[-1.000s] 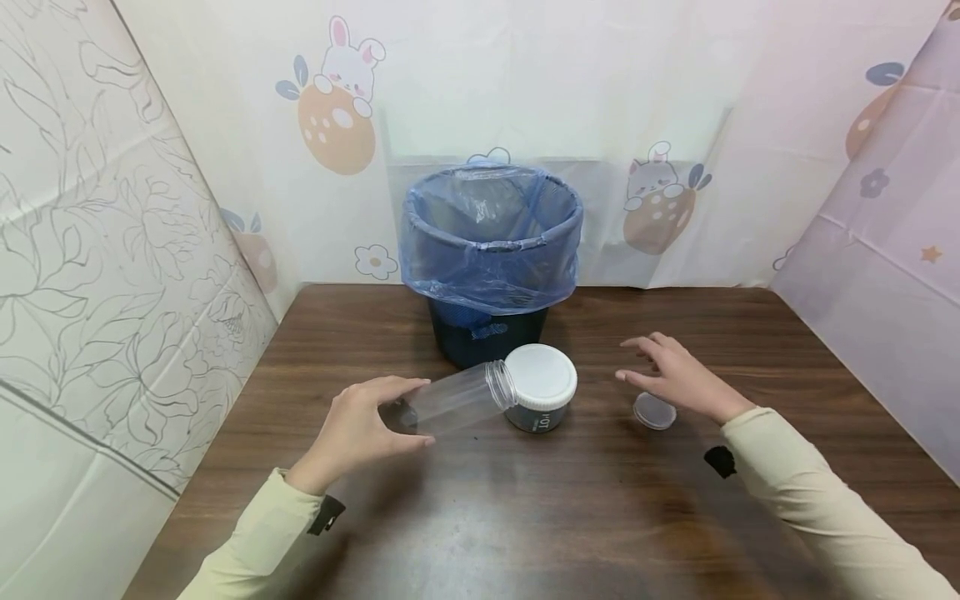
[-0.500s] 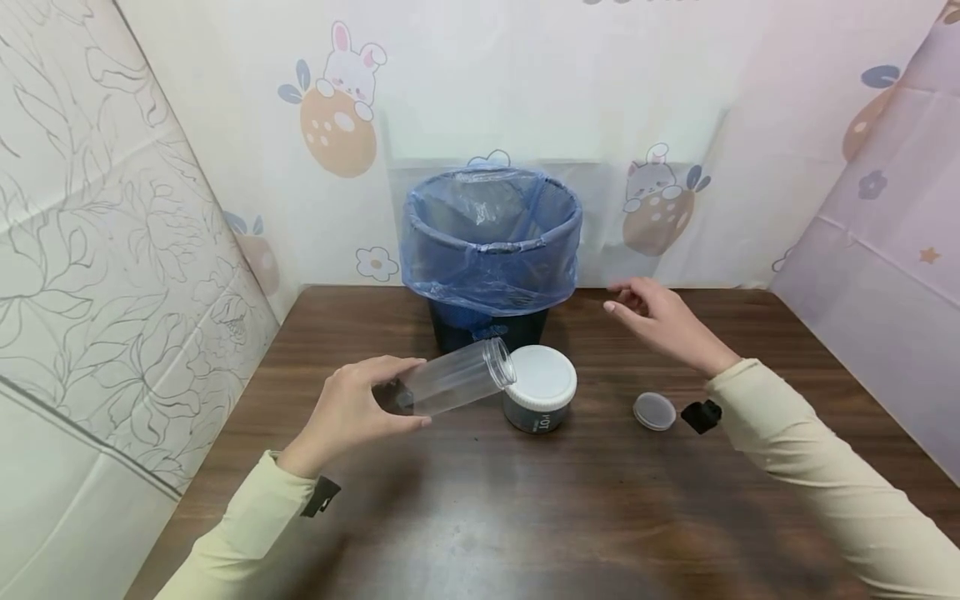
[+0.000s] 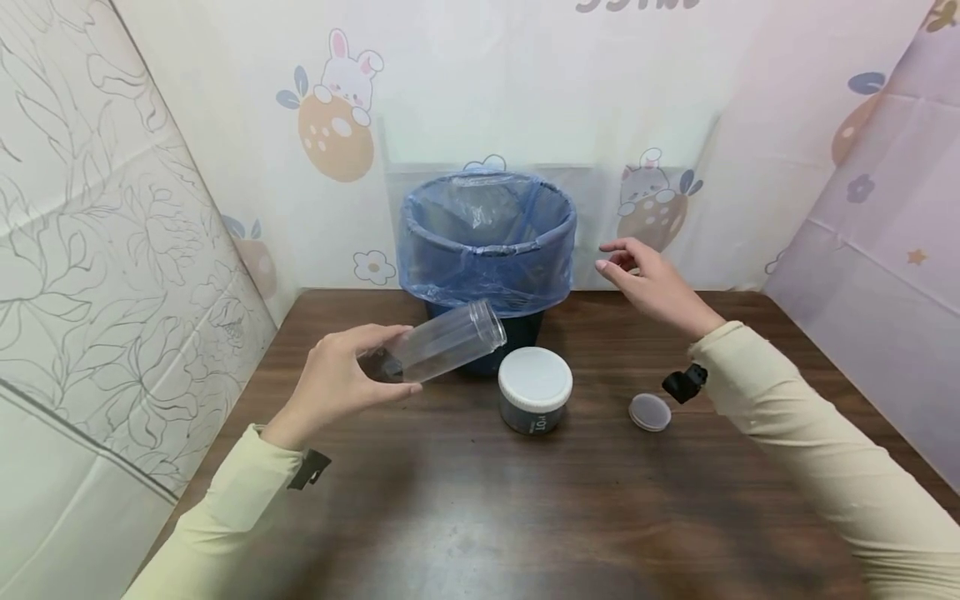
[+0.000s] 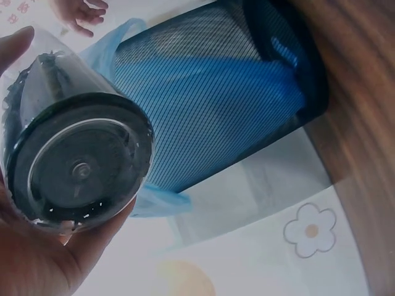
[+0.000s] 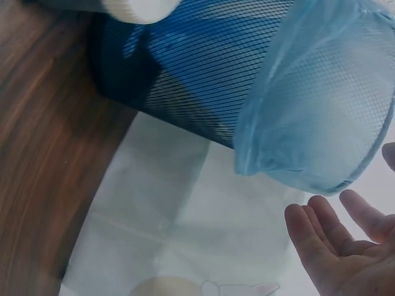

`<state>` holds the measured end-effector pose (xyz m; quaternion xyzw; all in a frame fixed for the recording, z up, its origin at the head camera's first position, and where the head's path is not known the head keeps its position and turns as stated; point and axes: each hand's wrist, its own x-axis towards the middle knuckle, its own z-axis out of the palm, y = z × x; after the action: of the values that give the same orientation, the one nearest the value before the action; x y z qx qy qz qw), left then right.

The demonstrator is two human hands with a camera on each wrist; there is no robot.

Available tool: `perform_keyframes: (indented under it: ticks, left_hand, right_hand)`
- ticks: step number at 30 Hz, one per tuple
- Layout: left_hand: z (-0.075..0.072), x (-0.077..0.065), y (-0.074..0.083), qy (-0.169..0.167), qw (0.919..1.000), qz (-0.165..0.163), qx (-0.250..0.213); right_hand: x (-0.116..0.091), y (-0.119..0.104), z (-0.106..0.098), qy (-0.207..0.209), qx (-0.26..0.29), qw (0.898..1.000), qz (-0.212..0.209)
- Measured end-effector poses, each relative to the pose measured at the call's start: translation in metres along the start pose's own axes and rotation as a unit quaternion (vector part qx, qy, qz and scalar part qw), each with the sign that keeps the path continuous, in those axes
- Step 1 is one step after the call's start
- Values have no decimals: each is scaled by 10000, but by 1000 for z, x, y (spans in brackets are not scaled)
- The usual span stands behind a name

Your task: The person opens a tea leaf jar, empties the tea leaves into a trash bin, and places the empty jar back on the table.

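Left hand (image 3: pixel 330 375) gripped a clear cylindrical plastic jar (image 3: pixel 446 343) low, perhaps leaving its two-o'clock mouth (image 3: pixel 496 323) free; right hand (image 3: pixel 651 282) hovered empty.

Jar (image 3: pixel 535 392): print (image 3: pixel 538 423) (white, sideways), probably ends "OT". Backdrop lettering (image 3: pixel 637 4): cropped, unreadable.

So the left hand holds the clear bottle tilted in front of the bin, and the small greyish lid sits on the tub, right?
Not quite: the small greyish lid lies on the table, right of the tub, as the head view shows. The left hand does hold the clear bottle tilted in front of the bin.
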<state>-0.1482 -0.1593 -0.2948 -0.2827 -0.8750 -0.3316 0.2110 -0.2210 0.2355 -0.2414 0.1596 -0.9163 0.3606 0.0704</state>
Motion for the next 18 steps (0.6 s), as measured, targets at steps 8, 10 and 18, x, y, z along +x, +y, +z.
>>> perform_keyframes:
  ticks: [8, 10, 18]
  left_hand:
    - [-17, 19, 0, -9, 9996, -265, 25]
    - [-21, 24, -1, 9, 9995, -322, -30]
    - [-33, 45, -3, -88, 9967, -742, -326]
  right_hand:
    - [13, -13, -2, -56, 191, 9997, 110]
    - [16, -17, -2, -110, 213, 9996, 158]
    - [39, -26, 0, -221, 392, 9984, 331]
